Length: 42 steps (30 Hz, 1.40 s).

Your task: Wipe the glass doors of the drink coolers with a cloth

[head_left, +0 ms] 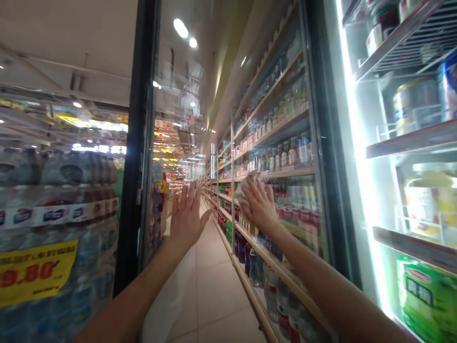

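A glass cooler door (pixel 178 85) with a dark frame stands swung out before me. My left hand (pixel 187 216) lies flat against the pane on its left half, fingers stretched up and thumb apart, holding nothing. On the right half my right hand (pixel 260 202) presses a pale, crumpled cloth (pixel 239 191) to the glass. Its fingers spread over the cloth, hiding part of it. Through or in the pane appear long shelves of bottles (pixel 285 152) and a tiled aisle floor (pixel 207 281); reflections mix with them.
Right of the door, lit cooler shelves (pixel 410 140) hold jars, bottles and a green packet (pixel 426 295). To the left rises a stack of shrink-wrapped bottles (pixel 57 195) with a yellow price sign (pixel 39 271). The dark door frame (pixel 134 143) stands between stack and glass.
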Each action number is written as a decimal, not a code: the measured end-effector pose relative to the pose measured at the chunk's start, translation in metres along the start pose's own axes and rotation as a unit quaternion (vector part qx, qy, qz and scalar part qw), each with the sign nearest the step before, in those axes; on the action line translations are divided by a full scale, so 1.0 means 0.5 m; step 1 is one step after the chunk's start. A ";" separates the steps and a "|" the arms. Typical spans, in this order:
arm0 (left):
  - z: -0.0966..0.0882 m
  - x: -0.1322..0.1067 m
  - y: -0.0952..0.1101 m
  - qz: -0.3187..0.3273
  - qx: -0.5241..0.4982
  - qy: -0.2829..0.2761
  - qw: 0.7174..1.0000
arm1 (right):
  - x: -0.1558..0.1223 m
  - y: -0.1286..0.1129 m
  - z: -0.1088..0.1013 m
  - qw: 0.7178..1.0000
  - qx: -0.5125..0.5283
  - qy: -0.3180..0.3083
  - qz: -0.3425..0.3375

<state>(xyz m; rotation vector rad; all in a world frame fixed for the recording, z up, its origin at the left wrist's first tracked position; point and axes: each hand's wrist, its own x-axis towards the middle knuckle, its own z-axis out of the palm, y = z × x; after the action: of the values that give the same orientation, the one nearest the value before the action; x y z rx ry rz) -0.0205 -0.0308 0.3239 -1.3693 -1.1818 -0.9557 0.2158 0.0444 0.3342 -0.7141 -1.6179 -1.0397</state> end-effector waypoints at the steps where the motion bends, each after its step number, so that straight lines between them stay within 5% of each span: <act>1: -0.001 -0.006 0.003 0.000 0.003 -0.006 1.000 | -0.005 0.022 -0.005 0.999 -0.006 0.006 0.035; 4: 0.000 -0.024 0.019 -0.009 0.004 -0.018 1.000 | -0.018 0.110 -0.023 0.968 -0.032 0.054 0.241; 6: 0.004 -0.035 0.030 -0.016 0.005 -0.020 1.000 | -0.025 0.125 -0.025 0.947 -0.041 0.078 0.308; 8: 0.008 -0.043 0.037 -0.014 0.010 -0.013 1.000 | -0.036 0.085 -0.018 0.969 -0.036 0.062 0.234; 10: 0.009 -0.049 0.037 -0.006 0.013 -0.008 1.000 | -0.047 0.022 -0.008 0.997 -0.022 0.027 0.069; 13: 0.007 -0.054 0.033 0.008 0.014 -0.009 1.000 | -0.038 -0.018 -0.011 0.997 -0.009 0.006 -0.081; 17: 0.004 -0.055 0.033 0.003 0.013 -0.015 1.000 | 0.066 0.103 -0.072 0.999 -0.030 0.032 0.028; 20: 0.001 -0.055 0.039 -0.006 0.014 -0.020 1.000 | 0.168 0.222 -0.128 0.974 -0.067 0.129 0.173; 23: -0.003 -0.055 0.045 -0.012 0.019 -0.024 0.999 | 0.203 0.254 -0.133 0.957 -0.076 0.201 0.194; 30: 0.000 -0.060 0.043 -0.011 0.018 -0.017 1.000 | 0.048 0.064 -0.005 0.992 0.026 0.056 0.107; 33: 0.000 -0.063 0.044 -0.014 0.012 -0.020 1.000 | 0.008 0.095 -0.014 0.995 0.023 0.017 0.100; 38: -0.005 -0.066 0.055 -0.024 0.003 -0.045 0.999 | -0.006 0.180 -0.049 0.938 -0.033 0.092 0.334; 42: -0.003 -0.070 0.054 -0.027 0.003 -0.042 0.999 | -0.039 0.109 -0.032 0.984 -0.016 0.034 0.173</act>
<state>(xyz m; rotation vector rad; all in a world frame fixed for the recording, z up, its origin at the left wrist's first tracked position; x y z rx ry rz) -0.0008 -0.0369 0.2847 -1.3902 -1.2895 -0.9393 0.2745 0.0555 0.3321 -0.9338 -1.3611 -0.8282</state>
